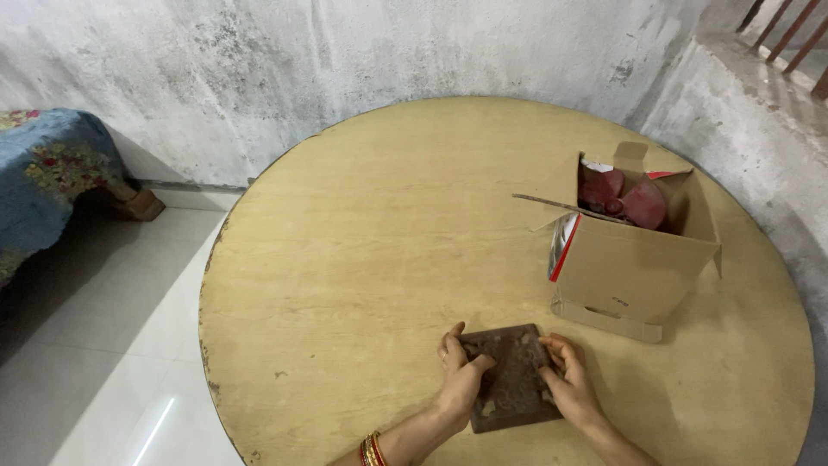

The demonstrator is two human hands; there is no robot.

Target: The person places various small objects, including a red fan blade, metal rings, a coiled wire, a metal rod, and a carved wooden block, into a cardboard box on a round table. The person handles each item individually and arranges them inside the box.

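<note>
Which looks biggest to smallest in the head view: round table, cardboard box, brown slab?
1. round table
2. cardboard box
3. brown slab, held flat by both hands; it lies nearer the camera, yet looks smaller than the box.

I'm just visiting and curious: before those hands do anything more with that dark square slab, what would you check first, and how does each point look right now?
1. Both hands on the slab: ok. The left hand grips its left edge, the right hand its right edge.
2. Dark square slab supported: ok, it looks to lie flat on the round wooden table.
3. Slab away from the table rim: not ok, it sits close to the near edge.
4. Cardboard box open: ok, flaps up, reddish things inside.
5. Room left in the box: cannot tell.
</note>
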